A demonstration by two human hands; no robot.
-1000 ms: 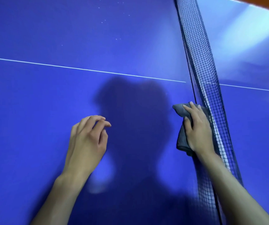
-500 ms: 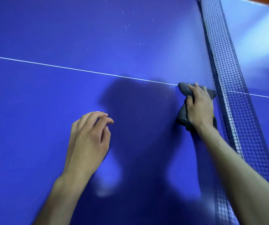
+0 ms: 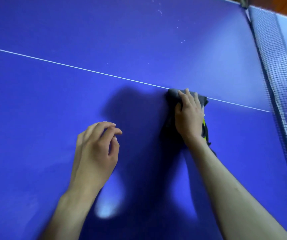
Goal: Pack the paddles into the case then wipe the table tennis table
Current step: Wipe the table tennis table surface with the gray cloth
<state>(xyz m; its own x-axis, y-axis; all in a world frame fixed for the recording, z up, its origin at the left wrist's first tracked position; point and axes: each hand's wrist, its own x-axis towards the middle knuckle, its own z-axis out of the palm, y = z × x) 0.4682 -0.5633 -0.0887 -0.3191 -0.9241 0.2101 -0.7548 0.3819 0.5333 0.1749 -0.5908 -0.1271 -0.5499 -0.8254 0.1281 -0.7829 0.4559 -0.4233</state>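
The right hand [image 3: 188,115] lies flat on a dark gray cloth [image 3: 173,94] and presses it down on the blue table [image 3: 52,101]. Its fingers are straight and close together on top of the cloth, and the thumb curls round the left side of the cloth. The cloth sits right on the thin white line [image 3: 69,66] that runs across the table. A bit of yellow and white shows at the cloth's right edge, next to the wrist.

The left hand [image 3: 95,151] is above the table, well apart from the cloth. Its fingers are loosely curled and hold nothing. I cannot tell if it touches the table.

The black net [image 3: 278,80] stands along the right side, near the cloth but not touching it. Small white specks [image 3: 160,11] dot the table far past the line. A dark shadow [image 3: 130,104] falls on the table between the two hands. No paddles or case show here.
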